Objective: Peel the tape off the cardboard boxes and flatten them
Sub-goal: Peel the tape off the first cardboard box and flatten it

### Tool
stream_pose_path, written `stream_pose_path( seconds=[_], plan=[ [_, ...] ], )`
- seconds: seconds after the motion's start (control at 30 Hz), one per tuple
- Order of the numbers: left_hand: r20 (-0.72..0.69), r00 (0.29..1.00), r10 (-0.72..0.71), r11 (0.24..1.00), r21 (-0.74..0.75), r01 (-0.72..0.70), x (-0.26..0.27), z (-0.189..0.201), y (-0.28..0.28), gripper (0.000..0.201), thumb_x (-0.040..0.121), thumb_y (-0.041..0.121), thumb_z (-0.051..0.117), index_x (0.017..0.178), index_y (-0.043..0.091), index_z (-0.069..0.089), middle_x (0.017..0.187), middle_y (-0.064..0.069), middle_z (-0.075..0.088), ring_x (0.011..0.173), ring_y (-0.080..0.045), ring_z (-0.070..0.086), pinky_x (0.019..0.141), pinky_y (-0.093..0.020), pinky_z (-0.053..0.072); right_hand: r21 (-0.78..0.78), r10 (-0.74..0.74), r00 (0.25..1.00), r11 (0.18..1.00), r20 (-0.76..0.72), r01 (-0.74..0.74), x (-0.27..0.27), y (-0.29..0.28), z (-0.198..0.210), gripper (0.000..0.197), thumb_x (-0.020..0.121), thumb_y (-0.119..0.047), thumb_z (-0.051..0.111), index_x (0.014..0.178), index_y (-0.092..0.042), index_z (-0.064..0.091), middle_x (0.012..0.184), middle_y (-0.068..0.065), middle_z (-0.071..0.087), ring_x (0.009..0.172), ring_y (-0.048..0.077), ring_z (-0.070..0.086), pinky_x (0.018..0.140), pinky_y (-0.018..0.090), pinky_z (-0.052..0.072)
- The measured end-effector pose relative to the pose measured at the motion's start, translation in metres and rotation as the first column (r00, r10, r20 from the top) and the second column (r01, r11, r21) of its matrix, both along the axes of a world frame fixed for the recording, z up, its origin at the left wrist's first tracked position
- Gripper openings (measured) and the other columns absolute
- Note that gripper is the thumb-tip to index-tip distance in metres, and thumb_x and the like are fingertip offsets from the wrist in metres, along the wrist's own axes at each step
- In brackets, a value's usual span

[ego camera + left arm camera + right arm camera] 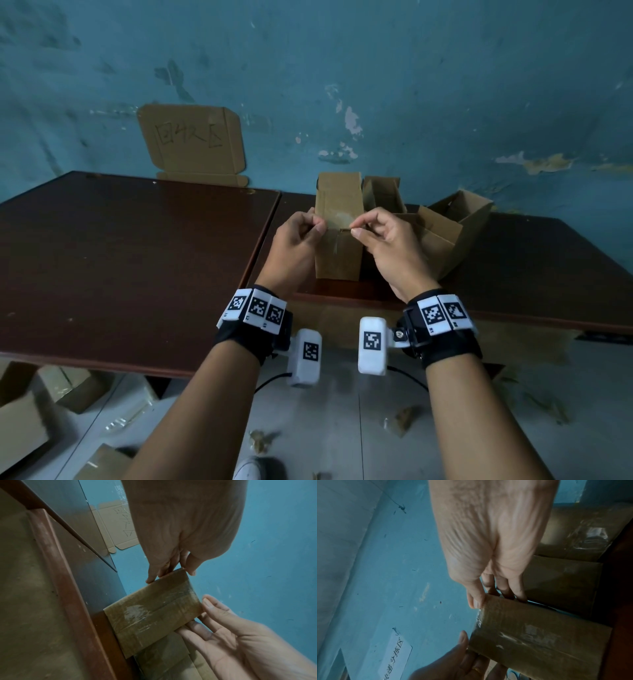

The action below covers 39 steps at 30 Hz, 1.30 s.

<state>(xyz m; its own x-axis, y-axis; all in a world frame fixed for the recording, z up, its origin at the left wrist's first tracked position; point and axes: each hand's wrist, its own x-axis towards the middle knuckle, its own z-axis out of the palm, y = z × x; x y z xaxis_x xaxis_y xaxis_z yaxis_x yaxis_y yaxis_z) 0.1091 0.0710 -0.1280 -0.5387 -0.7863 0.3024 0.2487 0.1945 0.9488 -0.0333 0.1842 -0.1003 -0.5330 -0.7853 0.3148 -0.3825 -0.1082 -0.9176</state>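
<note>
A tall brown cardboard box (339, 253) stands upright near the front edge of the dark table (137, 260). Shiny clear tape (137, 611) covers its face and seam. My left hand (317, 229) grips the box's left edge, fingers curled round it (163, 572). My right hand (359, 232) pinches the right edge at the taped seam, thumb on the front and fingers behind (488, 595). In the right wrist view the same box (530, 635) fills the lower right, with the tape edge wrinkled beside my thumb.
Opened boxes (383, 195) (459, 212) stand behind and right of the held one. A flattened cardboard sign (195, 144) leans on the blue wall. More boxes (20, 425) and cardboard scraps (404, 418) lie on the floor below.
</note>
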Motion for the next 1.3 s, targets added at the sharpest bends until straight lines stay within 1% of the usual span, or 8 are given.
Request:
stream_pose_path(
  seconds=[0.17,0.3,0.4,0.57,0.77,1.0,1.2,1.3],
  plan=[
    [-0.061,0.997,-0.050,0.994,-0.098,0.044,0.002,0.003,0.007,0.023,0.097,0.006,0.072,0.113,0.009,0.055,0.123,-0.011,0.071,0.116,-0.026,0.071,0.100,-0.054,0.058,0.008,0.020,0.999,1.000,-0.051,-0.019,0.004,0.004,0.004,0.015,0.103,-0.013,0.068,0.097,-0.026,0.068,0.112,-0.001,0.075,0.117,0.011,0.068,0.101,0.032,0.054],
    [0.028,1.000,-0.001,0.970,-0.241,0.008,0.002,0.002,0.006,0.029,0.098,-0.001,0.070,0.122,0.014,0.066,0.137,-0.002,0.069,0.138,0.002,0.055,0.104,-0.021,0.051,0.020,0.041,0.995,0.999,-0.086,-0.039,0.004,0.008,0.006,0.016,0.103,-0.013,0.066,0.095,-0.027,0.067,0.110,-0.003,0.074,0.114,0.006,0.068,0.096,0.025,0.052],
    [0.104,0.991,0.087,0.958,-0.283,-0.055,0.000,0.001,0.004,0.015,0.099,0.006,0.070,0.104,0.019,0.075,0.144,0.003,0.065,0.136,0.024,0.037,0.103,-0.011,0.043,0.016,0.063,0.995,0.998,-0.076,-0.062,0.002,0.008,0.005,0.017,0.103,-0.012,0.067,0.095,-0.027,0.068,0.121,0.000,0.073,0.123,0.009,0.065,0.103,0.032,0.055],
    [0.047,0.999,-0.014,0.963,-0.268,0.026,0.001,0.002,0.010,0.005,0.099,-0.007,0.065,0.102,-0.006,0.069,0.129,0.021,0.058,0.119,0.034,0.044,0.096,-0.001,0.040,-0.017,0.070,0.996,0.997,-0.053,-0.071,0.004,0.009,0.003,0.017,0.103,-0.016,0.067,0.100,-0.032,0.070,0.123,0.001,0.074,0.127,0.015,0.065,0.111,0.051,0.052],
    [0.019,0.995,-0.094,0.969,-0.230,0.096,0.009,0.006,0.009,0.005,0.093,-0.017,0.064,0.089,-0.017,0.060,0.124,0.021,0.060,0.120,0.024,0.053,0.095,-0.010,0.048,-0.125,0.168,0.942,0.983,0.289,-0.137,0.009,0.010,0.009,0.058,0.104,-0.003,0.061,0.148,-0.038,0.047,0.149,0.012,0.061,0.134,0.021,0.063,0.112,0.044,0.051],
    [-0.006,0.999,-0.046,0.980,-0.193,0.044,0.010,0.005,0.008,0.036,0.092,-0.001,0.078,0.076,-0.016,0.049,0.152,0.009,0.053,0.134,0.018,0.047,0.098,-0.016,0.051,-0.077,0.044,0.972,0.997,0.232,-0.027,0.012,0.003,-0.002,0.035,0.103,-0.014,0.065,0.136,-0.024,0.061,0.142,0.003,0.067,0.131,0.012,0.064,0.115,0.047,0.050],
    [0.025,0.996,0.087,0.979,-0.189,-0.080,0.007,-0.004,0.001,0.030,0.083,0.037,0.086,0.078,0.014,0.067,0.158,0.012,0.048,0.149,-0.009,0.046,0.113,-0.053,0.050,-0.115,0.029,0.982,0.993,0.189,-0.007,0.015,0.000,-0.006,0.045,0.097,-0.007,0.074,0.138,-0.019,0.060,0.145,0.008,0.066,0.131,0.012,0.065,0.110,0.042,0.055],
    [0.022,0.995,0.098,0.978,-0.184,-0.093,0.005,-0.004,0.002,0.020,0.086,0.023,0.086,0.091,0.016,0.068,0.153,0.010,0.049,0.145,-0.007,0.049,0.111,-0.048,0.052,-0.130,0.035,0.981,0.991,0.190,-0.010,0.015,-0.002,-0.007,0.046,0.096,-0.002,0.074,0.137,-0.018,0.061,0.144,0.008,0.066,0.130,0.010,0.064,0.110,0.039,0.055]
  ],
)
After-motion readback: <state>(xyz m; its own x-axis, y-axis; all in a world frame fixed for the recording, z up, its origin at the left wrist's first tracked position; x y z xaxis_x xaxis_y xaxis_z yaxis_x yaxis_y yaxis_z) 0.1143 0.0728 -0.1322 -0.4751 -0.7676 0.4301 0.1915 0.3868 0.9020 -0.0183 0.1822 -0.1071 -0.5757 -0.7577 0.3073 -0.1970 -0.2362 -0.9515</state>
